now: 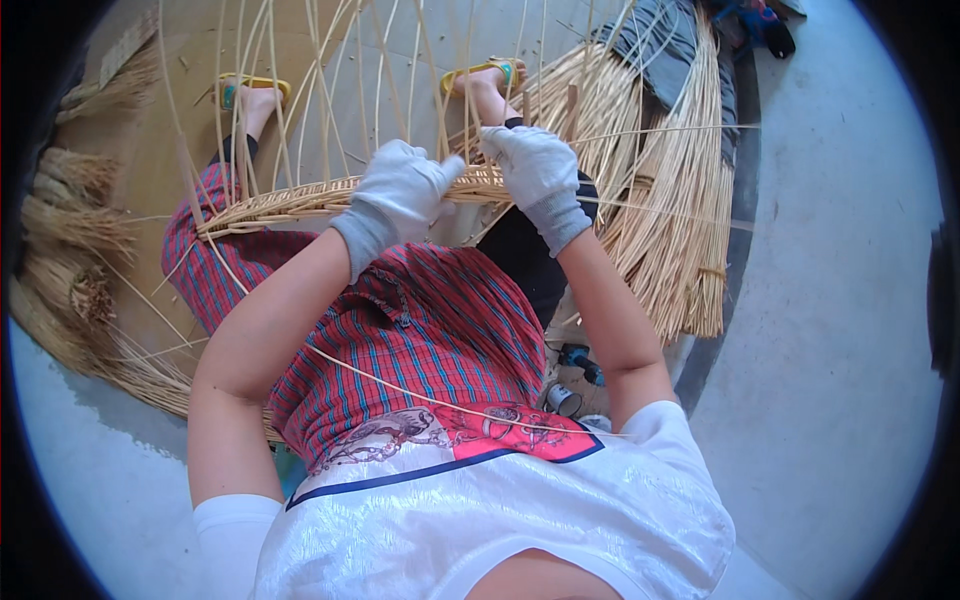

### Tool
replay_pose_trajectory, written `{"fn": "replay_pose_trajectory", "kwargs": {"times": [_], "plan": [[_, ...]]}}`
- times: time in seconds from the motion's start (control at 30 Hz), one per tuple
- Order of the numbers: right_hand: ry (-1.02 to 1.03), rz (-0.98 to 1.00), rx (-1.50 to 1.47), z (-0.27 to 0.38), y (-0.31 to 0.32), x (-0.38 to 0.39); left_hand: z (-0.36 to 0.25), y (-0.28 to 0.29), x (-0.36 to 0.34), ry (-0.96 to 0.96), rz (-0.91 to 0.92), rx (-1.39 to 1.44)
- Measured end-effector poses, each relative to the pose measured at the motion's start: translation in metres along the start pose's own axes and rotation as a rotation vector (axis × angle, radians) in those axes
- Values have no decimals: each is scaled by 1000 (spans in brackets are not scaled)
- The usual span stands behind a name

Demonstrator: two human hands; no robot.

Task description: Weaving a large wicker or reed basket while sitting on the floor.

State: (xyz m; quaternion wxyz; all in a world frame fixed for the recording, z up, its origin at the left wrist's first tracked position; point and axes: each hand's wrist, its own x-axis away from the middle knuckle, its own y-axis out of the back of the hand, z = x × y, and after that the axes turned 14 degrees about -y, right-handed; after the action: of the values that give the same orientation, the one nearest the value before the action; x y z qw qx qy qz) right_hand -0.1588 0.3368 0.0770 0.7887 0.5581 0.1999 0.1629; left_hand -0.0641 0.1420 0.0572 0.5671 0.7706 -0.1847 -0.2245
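Across my lap rests a piece of wicker weaving (pixel 290 206), a curved band of tightly woven pale rods. Many long upright rods (pixel 325 95) fan out from it, away from me. My left hand (pixel 395 190), in a white knit glove, is closed over the band's middle with the thumb pointing right; what its fingers hold is hidden. Just to the right, my gloved right hand (pixel 537 178) is closed, its fingertips pinching at the rods. One thin wicker rod (pixel 665 129) runs out to the right from this hand.
Large bundles of loose wicker rods (pixel 665 220) lie on the floor to the right, partly under grey cloth (pixel 655 45). More bundles (pixel 80 230) line the left side. A can (pixel 563 400) and a dark blue tool (pixel 580 362) sit by my right hip.
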Motion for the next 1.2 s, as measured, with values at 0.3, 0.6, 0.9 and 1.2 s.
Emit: {"fn": "replay_pose_trajectory", "kwargs": {"times": [0.3,0.6,0.9,1.2], "plan": [[-80,439,13,-19,-20,-37,-15,-25,2,-138,-57,-265],[-316,177,-188,-2,64,10,-39,-23,-42,219,-42,126],[-169,-205,-158,-68,72,-93,-40,-4,-54,359,142,344],[-191,259,46,54,-12,-135,-69,-35,-26,251,-69,3]]}}
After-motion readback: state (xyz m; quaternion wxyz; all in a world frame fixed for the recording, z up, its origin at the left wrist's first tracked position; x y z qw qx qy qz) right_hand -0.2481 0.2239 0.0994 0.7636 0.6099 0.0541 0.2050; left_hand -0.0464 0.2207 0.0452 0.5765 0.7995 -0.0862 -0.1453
